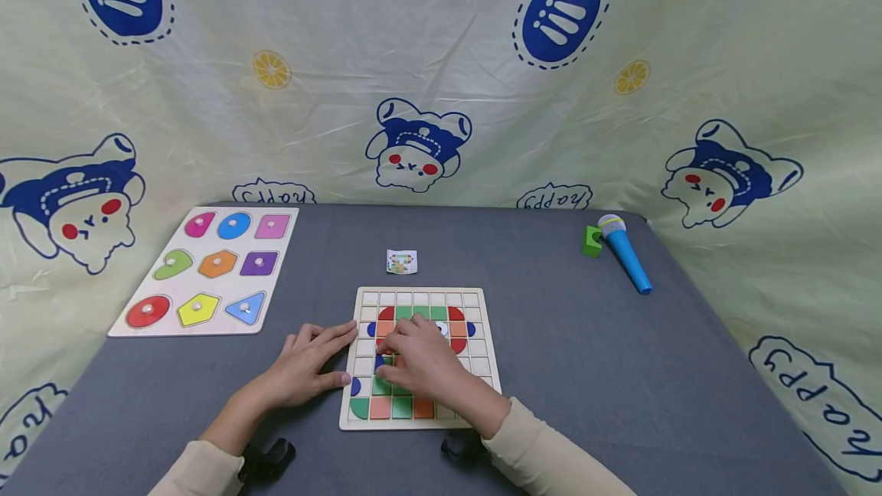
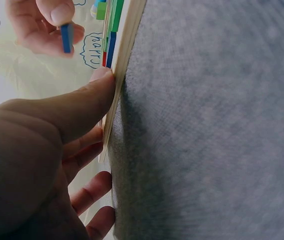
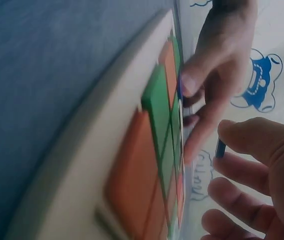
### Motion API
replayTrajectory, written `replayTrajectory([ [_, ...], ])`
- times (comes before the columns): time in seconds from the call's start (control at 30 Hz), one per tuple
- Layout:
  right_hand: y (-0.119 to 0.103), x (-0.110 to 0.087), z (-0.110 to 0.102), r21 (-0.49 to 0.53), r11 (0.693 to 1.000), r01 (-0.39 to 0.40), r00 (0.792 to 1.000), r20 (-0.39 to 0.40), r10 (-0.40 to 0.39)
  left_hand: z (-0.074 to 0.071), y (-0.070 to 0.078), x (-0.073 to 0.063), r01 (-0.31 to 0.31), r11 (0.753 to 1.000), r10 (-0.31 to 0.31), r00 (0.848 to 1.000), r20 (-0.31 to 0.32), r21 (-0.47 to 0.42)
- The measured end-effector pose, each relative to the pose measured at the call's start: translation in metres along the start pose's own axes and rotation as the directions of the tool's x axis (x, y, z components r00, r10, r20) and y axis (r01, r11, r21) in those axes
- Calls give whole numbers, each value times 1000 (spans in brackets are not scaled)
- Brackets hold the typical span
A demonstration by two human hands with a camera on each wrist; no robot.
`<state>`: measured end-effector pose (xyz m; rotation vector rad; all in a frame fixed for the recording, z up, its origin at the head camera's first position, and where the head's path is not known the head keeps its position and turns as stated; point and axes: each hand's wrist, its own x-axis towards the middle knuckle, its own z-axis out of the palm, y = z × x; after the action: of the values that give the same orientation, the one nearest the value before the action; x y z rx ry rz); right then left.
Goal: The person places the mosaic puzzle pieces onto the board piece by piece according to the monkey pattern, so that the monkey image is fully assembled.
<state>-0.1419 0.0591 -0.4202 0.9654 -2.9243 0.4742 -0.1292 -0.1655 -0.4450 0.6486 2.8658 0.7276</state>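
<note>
A wooden grid board (image 1: 369, 298) lies flat at the middle of the table, partly filled with green, orange, red and blue tiles (image 1: 402, 407). My left hand (image 1: 306, 366) rests against the board's left edge, thumb on the near part and fingers stretched toward the upper corner. Over the middle of the board, my right hand (image 1: 427, 362) pinches a small blue tile (image 2: 67, 39) between thumb and index finger. In the right wrist view this blue tile (image 3: 221, 148) shows edge-on, raised above the board. The right hand hides some of the grid in the head view.
Beyond the board lies a small picture card (image 1: 402, 262). A knob puzzle board (image 1: 165, 283) with coloured shapes occupies the back left. At the back right, a blue toy microphone (image 1: 628, 255) lies beside a green block (image 1: 592, 242). A printed curtain (image 1: 331, 128) surrounds the table.
</note>
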Motion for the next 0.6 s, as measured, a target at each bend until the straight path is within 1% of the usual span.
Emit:
replayTrajectory([
  [0.1, -6, 4, 5, -29, 1000, 6, 1000, 7, -6, 0, 0, 0, 1, 1000, -1, 1000, 2, 0],
  [0.23, -11, 9, 9, -48, 999, -10, 1000, 24, 11, 0, 0, 0, 3, 1000, -3, 1000, 4, 3],
  [0.47, -16, 16, 15, -38, 998, -53, 998, 41, 55, -1, 0, 0, -3, 1000, 3, 1000, 2, -2],
  [0.6, -18, 18, 18, -42, 997, -62, 997, 46, 64, -1, 0, 0, -13, 1000, 13, 1000, -2, -5],
])
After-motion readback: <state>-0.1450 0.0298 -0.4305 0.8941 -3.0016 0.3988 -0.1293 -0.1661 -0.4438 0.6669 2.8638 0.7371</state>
